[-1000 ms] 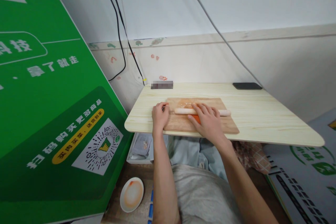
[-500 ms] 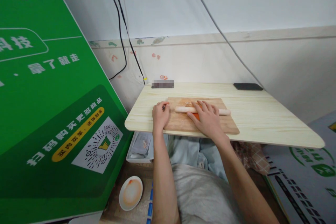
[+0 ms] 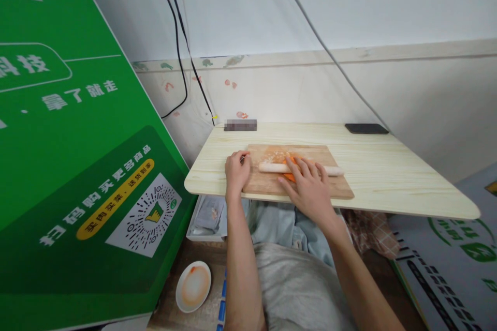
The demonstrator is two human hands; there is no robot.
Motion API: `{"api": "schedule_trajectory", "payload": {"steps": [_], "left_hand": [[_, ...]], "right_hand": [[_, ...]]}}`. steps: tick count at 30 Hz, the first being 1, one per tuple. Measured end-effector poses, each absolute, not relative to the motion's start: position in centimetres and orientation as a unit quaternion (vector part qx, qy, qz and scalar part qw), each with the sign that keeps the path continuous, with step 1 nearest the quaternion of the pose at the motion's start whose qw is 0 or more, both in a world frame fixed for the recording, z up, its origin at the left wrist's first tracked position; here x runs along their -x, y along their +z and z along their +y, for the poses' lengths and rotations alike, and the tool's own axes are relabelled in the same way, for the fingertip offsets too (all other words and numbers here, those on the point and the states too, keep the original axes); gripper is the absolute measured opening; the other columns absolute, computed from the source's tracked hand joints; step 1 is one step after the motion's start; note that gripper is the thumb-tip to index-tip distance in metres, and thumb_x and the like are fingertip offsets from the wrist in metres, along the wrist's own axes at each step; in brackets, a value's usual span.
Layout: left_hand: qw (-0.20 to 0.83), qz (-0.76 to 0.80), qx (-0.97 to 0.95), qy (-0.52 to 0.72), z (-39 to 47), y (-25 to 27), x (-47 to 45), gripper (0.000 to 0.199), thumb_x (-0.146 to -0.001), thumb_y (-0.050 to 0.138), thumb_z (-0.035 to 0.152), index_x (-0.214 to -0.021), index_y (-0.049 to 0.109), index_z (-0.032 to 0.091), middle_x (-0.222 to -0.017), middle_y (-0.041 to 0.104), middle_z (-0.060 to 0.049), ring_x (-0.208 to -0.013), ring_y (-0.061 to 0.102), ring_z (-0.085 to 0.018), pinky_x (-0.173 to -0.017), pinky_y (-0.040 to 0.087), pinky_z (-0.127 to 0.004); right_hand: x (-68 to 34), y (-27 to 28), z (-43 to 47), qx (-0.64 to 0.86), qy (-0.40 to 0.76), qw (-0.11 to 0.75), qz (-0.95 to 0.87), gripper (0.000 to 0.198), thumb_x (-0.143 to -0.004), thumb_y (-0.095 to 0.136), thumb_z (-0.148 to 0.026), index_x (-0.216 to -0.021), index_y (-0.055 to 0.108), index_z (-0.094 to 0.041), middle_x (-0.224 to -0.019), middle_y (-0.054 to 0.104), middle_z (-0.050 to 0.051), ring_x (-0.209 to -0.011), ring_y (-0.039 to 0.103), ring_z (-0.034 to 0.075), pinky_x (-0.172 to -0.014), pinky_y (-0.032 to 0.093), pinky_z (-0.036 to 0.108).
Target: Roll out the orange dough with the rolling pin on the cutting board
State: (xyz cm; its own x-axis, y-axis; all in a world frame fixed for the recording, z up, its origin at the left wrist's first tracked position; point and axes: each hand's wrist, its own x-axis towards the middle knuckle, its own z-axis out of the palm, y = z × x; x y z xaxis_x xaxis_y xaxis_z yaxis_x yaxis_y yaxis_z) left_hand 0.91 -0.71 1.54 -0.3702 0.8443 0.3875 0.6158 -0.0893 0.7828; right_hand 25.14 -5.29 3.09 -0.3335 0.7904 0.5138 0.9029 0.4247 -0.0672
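A wooden cutting board [image 3: 264, 183] lies near the front edge of the table. My left hand [image 3: 237, 171] is closed at the board's left edge, its fingers curled; a small dark spot shows between them. Across the board lies a pale wooden rolling pin [image 3: 271, 167]. My right hand [image 3: 308, 186] is over the pin's right half, fingers bent across it and thumb stretched on the near side. Flat orange dough [image 3: 289, 176] shows under the pin, partly hidden by my fingers. Pale crumbs or flour [image 3: 276, 156] are scattered on the board's far part.
The light wooden table [image 3: 407, 181] stands against the wall. A black phone [image 3: 367, 129] lies at its back right, a blurred dark object [image 3: 240, 125] at its back left. Below left is a white plate [image 3: 193, 286] with orange smears. A green sign [image 3: 97, 176] fills the left side.
The rolling pin and my right hand have moved slightly toward me. More of the orange dough and the crumbs now shows beyond the pin. My left hand has stayed in place.
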Motion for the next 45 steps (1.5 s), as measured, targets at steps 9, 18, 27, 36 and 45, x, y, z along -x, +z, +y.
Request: {"api": "schedule_trajectory", "payload": {"steps": [9, 18, 27, 36, 45], "left_hand": [[0.116, 0.663, -0.549, 0.495, -0.7, 1.5, -0.9, 0.025, -0.102, 0.06, 0.022, -0.11, 0.083, 0.021, -0.118, 0.085, -0.011, -0.11, 0.077, -0.026, -0.109, 0.058, -0.042], [0.117, 0.662, -0.552, 0.494, -0.8, 1.6, -0.9, 0.024, -0.103, 0.06, 0.022, -0.11, 0.083, 0.022, -0.117, 0.086, -0.01, -0.109, 0.077, -0.025, -0.108, 0.058, -0.041], [0.113, 0.665, -0.549, 0.493, -0.8, 1.5, -0.9, 0.024, -0.103, 0.06, 0.023, -0.109, 0.083, 0.022, -0.117, 0.085, -0.01, -0.109, 0.077, -0.026, -0.108, 0.058, -0.042], [0.115, 0.663, -0.552, 0.492, -0.8, 1.5, -0.9, 0.025, -0.102, 0.06, 0.023, -0.11, 0.084, 0.023, -0.117, 0.085, -0.01, -0.109, 0.077, -0.026, -0.108, 0.059, -0.041], [0.119, 0.663, -0.553, 0.49, -0.7, 1.4, -0.7, 0.025, -0.102, 0.059, 0.023, -0.11, 0.083, 0.024, -0.116, 0.085, -0.009, -0.11, 0.077, -0.025, -0.107, 0.059, -0.041]], "right_hand": [[-24.2, 4.5, -1.8, 0.548, -0.086, 0.223, -0.801, 0.062, -0.117, 0.041, -0.06, -0.157, 0.068, -0.02, -0.159, 0.069, 0.019, -0.143, 0.059, 0.038, -0.122, 0.037, 0.055], [-25.2, 2.4, -6.2, 0.522, -0.126, 0.252, -0.805, 0.069, -0.116, 0.043, -0.061, -0.17, 0.055, -0.019, -0.167, 0.063, 0.02, -0.156, 0.051, 0.037, -0.134, 0.025, 0.059], [-24.3, 4.3, -1.7, 0.548, -0.088, 0.217, -0.803, 0.065, -0.116, 0.04, -0.061, -0.159, 0.066, -0.019, -0.162, 0.067, 0.02, -0.147, 0.057, 0.038, -0.127, 0.035, 0.057], [-25.1, 2.5, -6.6, 0.526, -0.124, 0.25, -0.803, 0.069, -0.116, 0.046, -0.059, -0.173, 0.052, -0.02, -0.172, 0.058, 0.02, -0.161, 0.047, 0.036, -0.136, 0.025, 0.059], [-24.8, 3.0, -4.5, 0.529, -0.107, 0.235, -0.808, 0.069, -0.117, 0.043, -0.06, -0.171, 0.054, -0.019, -0.167, 0.063, 0.02, -0.16, 0.049, 0.038, -0.136, 0.027, 0.062]]}}
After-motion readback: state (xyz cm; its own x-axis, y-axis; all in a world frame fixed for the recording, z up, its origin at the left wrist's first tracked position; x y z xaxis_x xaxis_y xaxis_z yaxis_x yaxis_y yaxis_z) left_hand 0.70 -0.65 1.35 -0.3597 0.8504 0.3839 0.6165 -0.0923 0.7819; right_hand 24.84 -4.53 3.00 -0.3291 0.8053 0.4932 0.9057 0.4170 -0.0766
